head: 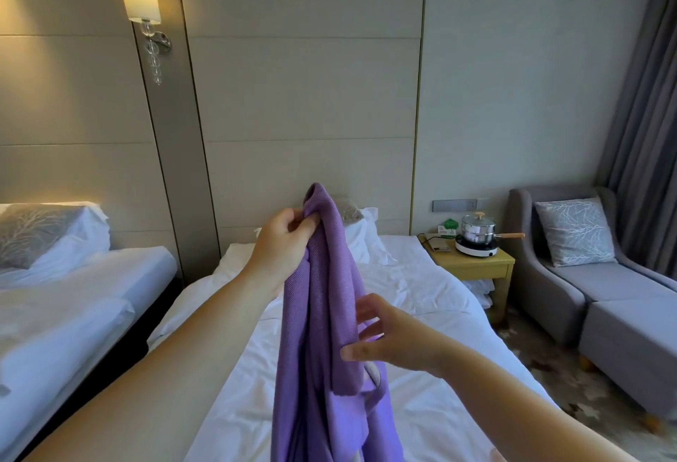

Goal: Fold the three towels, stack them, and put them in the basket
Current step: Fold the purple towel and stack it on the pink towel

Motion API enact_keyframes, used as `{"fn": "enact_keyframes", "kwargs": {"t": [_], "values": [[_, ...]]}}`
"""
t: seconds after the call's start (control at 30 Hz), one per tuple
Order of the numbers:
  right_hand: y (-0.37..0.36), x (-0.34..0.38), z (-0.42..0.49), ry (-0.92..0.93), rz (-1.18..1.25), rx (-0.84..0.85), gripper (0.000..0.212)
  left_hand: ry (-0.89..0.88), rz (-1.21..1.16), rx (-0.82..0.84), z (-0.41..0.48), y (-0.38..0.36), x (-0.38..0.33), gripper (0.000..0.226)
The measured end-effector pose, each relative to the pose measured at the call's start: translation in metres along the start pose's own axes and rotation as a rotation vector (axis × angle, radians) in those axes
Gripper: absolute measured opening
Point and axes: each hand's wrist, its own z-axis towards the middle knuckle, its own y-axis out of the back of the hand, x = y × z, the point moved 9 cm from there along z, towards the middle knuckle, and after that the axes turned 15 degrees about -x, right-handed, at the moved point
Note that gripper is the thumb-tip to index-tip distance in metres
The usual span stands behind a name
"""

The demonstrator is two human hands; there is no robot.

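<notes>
Over the white bed (421,406), holds up a long purple cloth towel (322,333), bunched. Pinches its top with curled fingers (311,221) of the left hand (285,241). Touches a side edge with the right hand (395,337), fingers spread wide. Seems early folding; next, must catch a second corner.

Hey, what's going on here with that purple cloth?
A person is holding a purple towel up over a white bed. The left hand pinches it near the top, so it hangs bunched and unfolded. The right hand, fingers spread, reaches in at its side edge lower down. Nothing is folded yet, and no basket shows in this view.
</notes>
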Motion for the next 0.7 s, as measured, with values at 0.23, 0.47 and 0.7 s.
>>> {"fn": "enact_keyframes", "kwargs": {"t": [0.23,0.47,0.7], "values": [[0.007,0.015,0.012,0.157,-0.245,-0.26,0.026,0.014,-0.034,-0.075,0.021,0.023,0.011,0.015],[0.054,0.056,0.032,0.112,0.107,-0.36,0.021,0.165,0.385,0.228,-0.003,0.023,0.07,0.046],[0.052,0.074,0.048,0.097,0.028,-0.337,0.03,-0.111,0.485,0.587,-0.045,-0.026,0.048,0.074]]}}
